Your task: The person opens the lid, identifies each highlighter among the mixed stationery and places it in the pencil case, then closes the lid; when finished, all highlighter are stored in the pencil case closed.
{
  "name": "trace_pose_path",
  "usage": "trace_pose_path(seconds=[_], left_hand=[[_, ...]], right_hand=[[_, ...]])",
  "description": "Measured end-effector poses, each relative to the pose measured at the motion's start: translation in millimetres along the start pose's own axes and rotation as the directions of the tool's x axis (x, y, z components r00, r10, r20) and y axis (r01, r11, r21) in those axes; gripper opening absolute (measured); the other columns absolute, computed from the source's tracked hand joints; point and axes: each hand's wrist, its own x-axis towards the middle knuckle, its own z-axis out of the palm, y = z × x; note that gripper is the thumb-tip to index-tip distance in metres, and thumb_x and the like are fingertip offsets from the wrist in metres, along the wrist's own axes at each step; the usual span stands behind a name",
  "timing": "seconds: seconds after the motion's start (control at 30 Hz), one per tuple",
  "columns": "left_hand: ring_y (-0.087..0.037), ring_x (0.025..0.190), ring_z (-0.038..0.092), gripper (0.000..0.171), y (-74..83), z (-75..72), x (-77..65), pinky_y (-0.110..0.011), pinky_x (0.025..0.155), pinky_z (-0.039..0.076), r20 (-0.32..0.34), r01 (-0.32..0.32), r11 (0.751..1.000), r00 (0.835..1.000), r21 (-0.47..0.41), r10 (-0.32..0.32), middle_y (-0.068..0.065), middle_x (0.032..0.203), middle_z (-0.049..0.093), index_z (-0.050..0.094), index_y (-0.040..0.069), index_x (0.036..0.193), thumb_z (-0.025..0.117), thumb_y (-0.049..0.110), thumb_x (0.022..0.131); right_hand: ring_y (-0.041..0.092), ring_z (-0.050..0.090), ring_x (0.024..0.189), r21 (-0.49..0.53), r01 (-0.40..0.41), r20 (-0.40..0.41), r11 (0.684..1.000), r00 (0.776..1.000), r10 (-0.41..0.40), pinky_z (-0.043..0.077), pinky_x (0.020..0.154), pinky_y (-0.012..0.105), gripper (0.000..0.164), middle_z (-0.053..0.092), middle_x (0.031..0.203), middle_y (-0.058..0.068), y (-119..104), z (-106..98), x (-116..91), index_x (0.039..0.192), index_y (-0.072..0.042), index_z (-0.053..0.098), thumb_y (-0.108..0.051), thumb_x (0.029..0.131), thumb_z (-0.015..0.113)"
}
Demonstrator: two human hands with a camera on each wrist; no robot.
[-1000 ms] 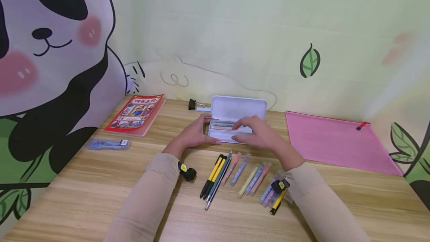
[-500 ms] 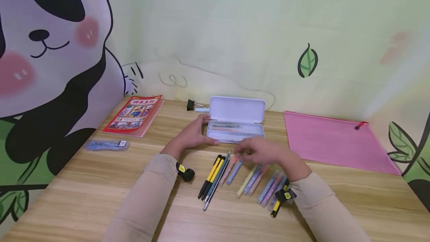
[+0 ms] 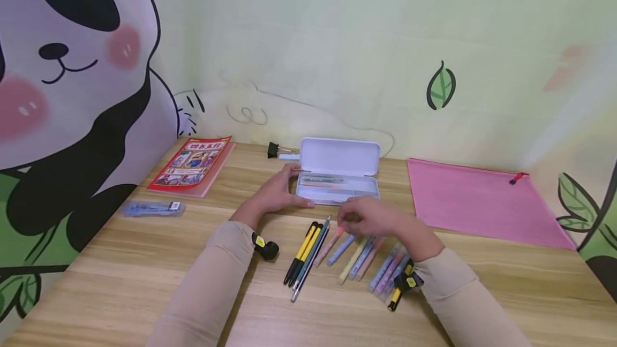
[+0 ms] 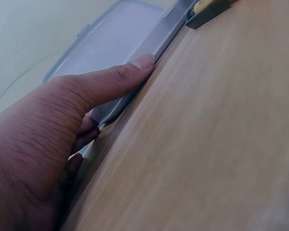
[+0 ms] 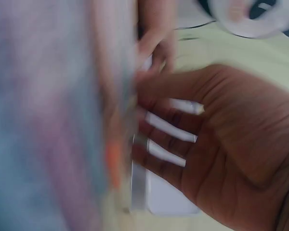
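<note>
A pale lilac pencil case (image 3: 339, 155) stands with its lid raised at the table's back. Slim pens (image 3: 322, 180) lie in its rear compartment. My left hand (image 3: 276, 193) grips the case's left end, its thumb (image 4: 119, 81) along the front wall and the other fingers behind. In front of the case, my right hand (image 3: 371, 217) bends its fingers down at the upper ends of a pink highlighter (image 3: 328, 248) and a blue highlighter (image 3: 340, 250). Pens hide or blur the right fingertips in both views, so a pinch is unclear.
Yellow-and-black pens (image 3: 303, 253) and pencils (image 3: 310, 261) lie left of more highlighters (image 3: 361, 258). A pink zip pouch (image 3: 487, 202) is at right. At left are a red booklet (image 3: 190, 164) and a clear blue pack (image 3: 153, 208). A binder clip (image 3: 273, 150) sits behind.
My right hand has come out of the pencil case toward me, down to the highlighters. The blue highlighter has turned slightly. My left hand stays at the case.
</note>
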Motion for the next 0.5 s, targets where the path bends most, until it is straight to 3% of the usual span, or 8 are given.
trace_pose_path(seconds=[0.27,0.5], left_hand=[[-0.027,0.141,0.041,0.117,1.3,-0.5,0.9,-0.047,0.119,0.026,0.002,-0.005,1.0,1.0,-0.008,0.005,-0.006,0.148,0.05,0.03,0.014,0.153,0.093,0.054,0.062],[-0.027,0.141,0.039,0.118,0.8,0.7,0.8,-0.047,0.119,0.026,0.002,0.006,1.0,1.0,0.0,-0.006,-0.006,0.149,0.049,0.029,0.014,0.153,0.092,0.055,0.063]], right_hand=[[0.012,0.058,0.089,-0.025,-0.027,0.036,0.999,0.999,0.028,0.052,0.082,0.031,0.013,0.061,0.099,-0.007,-2.0,-2.1,-2.4,0.1,-0.021,0.072,-0.011,0.091,0.072],[0.016,0.058,0.09,-0.027,0.008,0.051,1.0,0.999,-0.007,0.052,0.082,0.033,0.014,0.061,0.097,-0.004,-0.3,-3.2,-5.1,0.094,-0.019,0.07,-0.007,0.089,0.074]])
